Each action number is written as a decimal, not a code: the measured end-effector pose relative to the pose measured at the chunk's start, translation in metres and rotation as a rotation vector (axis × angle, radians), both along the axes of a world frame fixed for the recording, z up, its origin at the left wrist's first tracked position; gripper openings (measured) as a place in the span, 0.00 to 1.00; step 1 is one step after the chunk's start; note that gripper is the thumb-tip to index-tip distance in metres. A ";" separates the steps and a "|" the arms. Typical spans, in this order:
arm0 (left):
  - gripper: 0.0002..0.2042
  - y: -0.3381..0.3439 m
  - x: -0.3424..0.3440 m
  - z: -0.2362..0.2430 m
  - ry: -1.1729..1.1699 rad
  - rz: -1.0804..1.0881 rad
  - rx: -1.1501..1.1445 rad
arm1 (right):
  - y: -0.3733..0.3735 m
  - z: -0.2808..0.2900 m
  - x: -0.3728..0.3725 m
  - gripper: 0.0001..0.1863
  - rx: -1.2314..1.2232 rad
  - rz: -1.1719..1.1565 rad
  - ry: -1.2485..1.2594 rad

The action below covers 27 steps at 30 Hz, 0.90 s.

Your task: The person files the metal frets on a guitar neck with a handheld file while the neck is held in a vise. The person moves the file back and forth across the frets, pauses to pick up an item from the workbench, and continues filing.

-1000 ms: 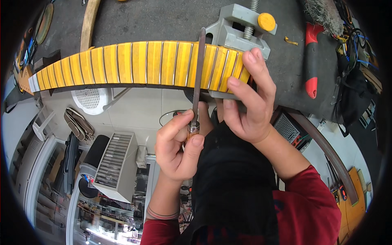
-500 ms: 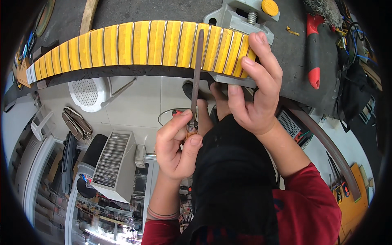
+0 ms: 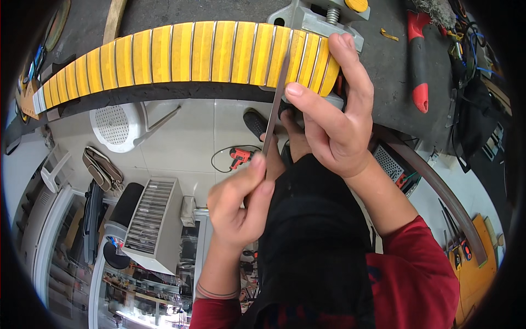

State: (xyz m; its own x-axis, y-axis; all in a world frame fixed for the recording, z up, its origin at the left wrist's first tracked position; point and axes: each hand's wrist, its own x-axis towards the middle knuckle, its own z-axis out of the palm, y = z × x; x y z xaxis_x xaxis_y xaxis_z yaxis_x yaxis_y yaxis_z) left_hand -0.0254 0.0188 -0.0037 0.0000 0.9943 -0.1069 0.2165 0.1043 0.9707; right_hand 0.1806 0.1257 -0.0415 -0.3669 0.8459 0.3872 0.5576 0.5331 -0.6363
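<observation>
A fretted guitar neck [image 3: 181,52] lies across the bench, its fingerboard covered with yellow tape strips between bare metal frets. My left hand [image 3: 238,205] is closed round the handle end of a slim metal file [image 3: 278,98]; the fingers hide the handle. The file slants up to the right, its far part over a fret near the neck's right end. My right hand [image 3: 345,123] has its fingers apart around that end. One fingertip is at the near edge beside the file, others at the end of the tape. A grey clamp [image 3: 312,22] with a yellow knob stands behind.
On the dark bench [image 3: 378,71] lies a red-and-black handled brush [image 3: 419,66], right of the neck. A wooden strip [image 3: 115,22] is behind it at left. Below on the floor are a white stool [image 3: 112,126], a red power tool [image 3: 239,158] and a drawer cabinet [image 3: 153,219].
The file has shifted right along the neck and tilted rightward, its handle now hidden in my left hand. One right-hand finger has moved left toward the file. The view has shifted slightly.
</observation>
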 end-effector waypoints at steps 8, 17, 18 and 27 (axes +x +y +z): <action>0.17 0.013 0.011 0.007 0.145 -0.005 0.025 | -0.001 -0.001 0.007 0.34 0.014 -0.032 -0.041; 0.18 0.069 0.024 0.015 -0.003 0.069 -0.055 | 0.001 -0.007 0.001 0.32 0.077 -0.062 -0.029; 0.18 0.066 0.023 0.017 0.030 0.068 -0.039 | 0.001 -0.007 0.000 0.32 0.065 -0.062 -0.021; 0.19 0.045 0.021 0.020 0.198 0.004 0.054 | -0.002 -0.010 0.004 0.33 0.059 -0.077 -0.038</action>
